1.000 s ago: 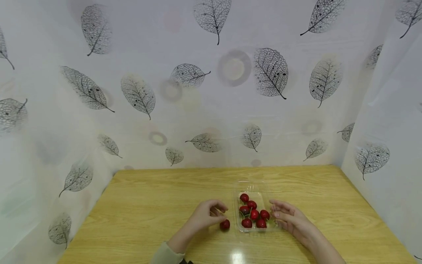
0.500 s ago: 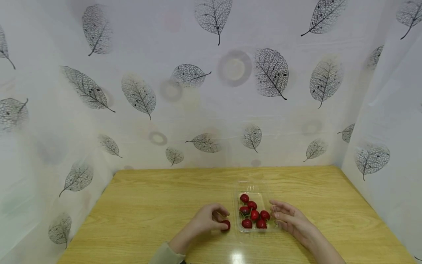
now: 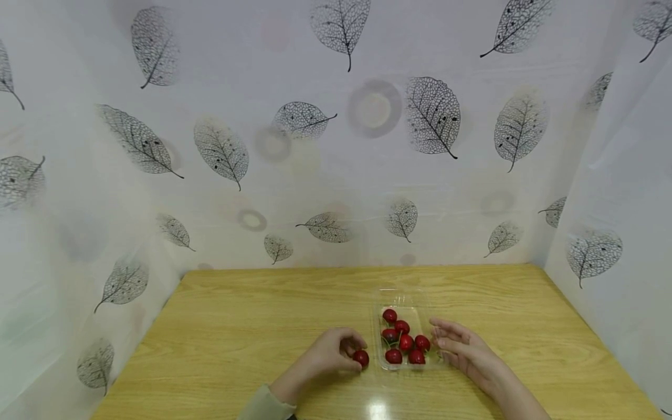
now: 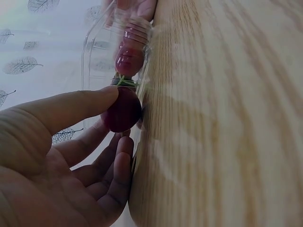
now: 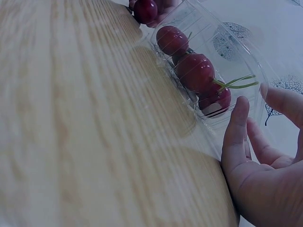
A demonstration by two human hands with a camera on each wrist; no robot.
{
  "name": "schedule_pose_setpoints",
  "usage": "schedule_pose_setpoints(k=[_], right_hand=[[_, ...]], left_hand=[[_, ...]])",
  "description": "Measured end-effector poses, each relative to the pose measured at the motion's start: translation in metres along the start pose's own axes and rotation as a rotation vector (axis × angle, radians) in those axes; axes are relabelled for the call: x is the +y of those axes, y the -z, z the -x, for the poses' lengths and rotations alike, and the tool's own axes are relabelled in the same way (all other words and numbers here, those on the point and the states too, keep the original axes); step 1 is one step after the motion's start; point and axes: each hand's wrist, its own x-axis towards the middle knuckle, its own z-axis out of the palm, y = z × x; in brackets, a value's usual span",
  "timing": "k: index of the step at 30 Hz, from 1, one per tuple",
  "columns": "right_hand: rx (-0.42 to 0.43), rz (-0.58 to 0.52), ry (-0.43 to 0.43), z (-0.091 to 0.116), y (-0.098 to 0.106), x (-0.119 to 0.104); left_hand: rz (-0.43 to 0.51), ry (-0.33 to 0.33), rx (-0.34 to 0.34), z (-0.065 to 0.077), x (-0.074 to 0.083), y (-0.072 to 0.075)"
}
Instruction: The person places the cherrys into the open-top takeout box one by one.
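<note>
A dark red cherry point(image 3: 361, 358) is pinched between the thumb and fingers of my left hand point(image 3: 332, 353), low over the wooden table and just left of a clear plastic box point(image 3: 412, 317). In the left wrist view the thumb lies on top of this cherry point(image 4: 122, 113), with the fingers beneath. Several red cherries, some with green stems point(image 5: 239, 82), lie inside the box. My right hand point(image 3: 469, 357) rests at the box's right side with fingers loosely bent. Its fingertips are by the box wall in the right wrist view; whether they touch it I cannot tell.
The wooden table point(image 3: 252, 309) spreads out around the box. Behind it and at both sides hang pale sheets point(image 3: 336, 175) printed with dark leaves. The box's clear lid part point(image 3: 401, 295) lies toward the back.
My left hand has come down slightly and closed its thumb and fingers around the cherry, which has shifted a little to the right. The right hand has stayed in place.
</note>
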Motion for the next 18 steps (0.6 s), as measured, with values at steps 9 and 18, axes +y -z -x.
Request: schedule_pose_setpoints(k=[9,18], right_hand=[[-0.010,-0.007,0.008,0.0005,0.0007,-0.0002],[-0.011,-0.007,0.012,0.0006,0.0010,-0.0010]], left_hand=[[-0.028,-0.001,0.008,-0.0007,-0.0010,-0.0016],[0.000,0.027,0.043,-0.0001,-0.0025,-0.0027]])
